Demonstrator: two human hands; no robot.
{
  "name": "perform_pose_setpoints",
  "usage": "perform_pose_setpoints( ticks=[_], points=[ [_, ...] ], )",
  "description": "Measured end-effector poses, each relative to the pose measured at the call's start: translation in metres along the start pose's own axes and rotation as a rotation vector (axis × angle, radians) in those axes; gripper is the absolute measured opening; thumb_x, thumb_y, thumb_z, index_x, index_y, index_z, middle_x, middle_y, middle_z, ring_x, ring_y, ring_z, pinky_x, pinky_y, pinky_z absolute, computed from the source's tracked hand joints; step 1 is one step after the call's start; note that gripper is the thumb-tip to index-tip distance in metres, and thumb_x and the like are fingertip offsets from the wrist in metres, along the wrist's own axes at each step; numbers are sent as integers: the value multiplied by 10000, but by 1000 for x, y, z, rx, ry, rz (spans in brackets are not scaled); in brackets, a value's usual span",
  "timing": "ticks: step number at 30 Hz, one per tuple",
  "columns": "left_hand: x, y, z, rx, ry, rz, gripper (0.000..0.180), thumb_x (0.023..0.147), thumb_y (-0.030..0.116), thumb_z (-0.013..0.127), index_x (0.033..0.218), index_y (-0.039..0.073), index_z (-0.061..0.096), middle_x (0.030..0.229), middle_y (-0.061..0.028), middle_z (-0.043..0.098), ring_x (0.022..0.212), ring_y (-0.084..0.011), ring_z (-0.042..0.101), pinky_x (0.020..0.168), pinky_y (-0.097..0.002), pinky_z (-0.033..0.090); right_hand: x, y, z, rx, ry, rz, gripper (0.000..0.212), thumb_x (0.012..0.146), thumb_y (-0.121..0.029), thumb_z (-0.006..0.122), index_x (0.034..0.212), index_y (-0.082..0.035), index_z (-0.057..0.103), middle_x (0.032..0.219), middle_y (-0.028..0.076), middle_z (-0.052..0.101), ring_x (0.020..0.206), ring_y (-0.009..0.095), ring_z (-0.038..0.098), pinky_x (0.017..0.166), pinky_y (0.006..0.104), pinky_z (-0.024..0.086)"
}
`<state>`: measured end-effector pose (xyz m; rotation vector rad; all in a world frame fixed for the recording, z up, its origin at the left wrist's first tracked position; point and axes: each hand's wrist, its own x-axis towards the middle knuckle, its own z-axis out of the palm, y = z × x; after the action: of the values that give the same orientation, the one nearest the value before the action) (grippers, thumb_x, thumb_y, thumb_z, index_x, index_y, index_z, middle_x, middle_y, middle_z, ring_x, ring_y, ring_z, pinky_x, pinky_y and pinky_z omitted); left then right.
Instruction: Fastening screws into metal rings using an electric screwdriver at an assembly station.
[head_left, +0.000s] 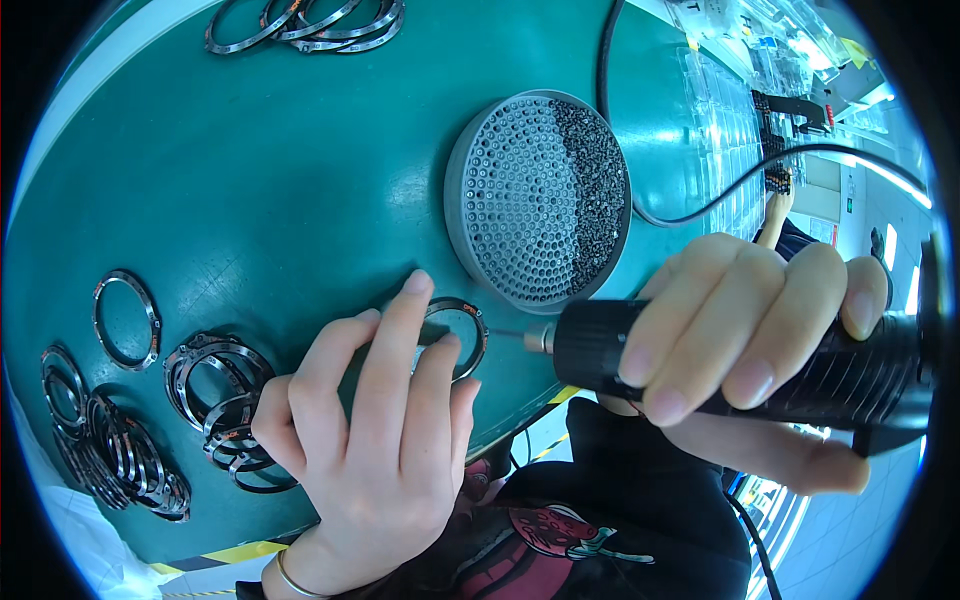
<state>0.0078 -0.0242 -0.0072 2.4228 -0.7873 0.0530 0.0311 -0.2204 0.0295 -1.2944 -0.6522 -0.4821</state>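
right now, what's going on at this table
A person's right hand holds a black power screwdriver, its bit pointing at a thin ring partly covered by the left hand; whether bit and ring touch is unclear. More rings lie to the left on the green table, and a round gray tray of tiny dark parts sits beyond.

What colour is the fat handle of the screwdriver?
The screwdriver's handle is black; it shows best in the head view.

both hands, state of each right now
Left hand: fingers over the thin, dark metal ring; whether it grips cannot be told.
Right hand: closed, holding the black, cylindrical power screwdriver.
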Motion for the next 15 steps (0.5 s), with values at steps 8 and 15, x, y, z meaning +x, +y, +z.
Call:
perform_pose_setpoints(
  ticks=[8,15],
  points=[
    [-3,0,1,4,6,-2,248,791,236,722,959,59,675,1212,-40,646,1014,-241,565,892,-419,308,0,0,4,-48,-32,-18,695,882,-524,641,1174,32,344,862,137,561,519,197,605,404,294,527],
    [-4,0,2,-12,14,0,246,784,221,730,954,51,676,1199,-48,652,990,-241,570,879,-411,312,-2,0,5,-61,-26,-29,727,869,-537,654,1202,33,348,868,138,559,521,207,599,409,311,532]
  ],
)
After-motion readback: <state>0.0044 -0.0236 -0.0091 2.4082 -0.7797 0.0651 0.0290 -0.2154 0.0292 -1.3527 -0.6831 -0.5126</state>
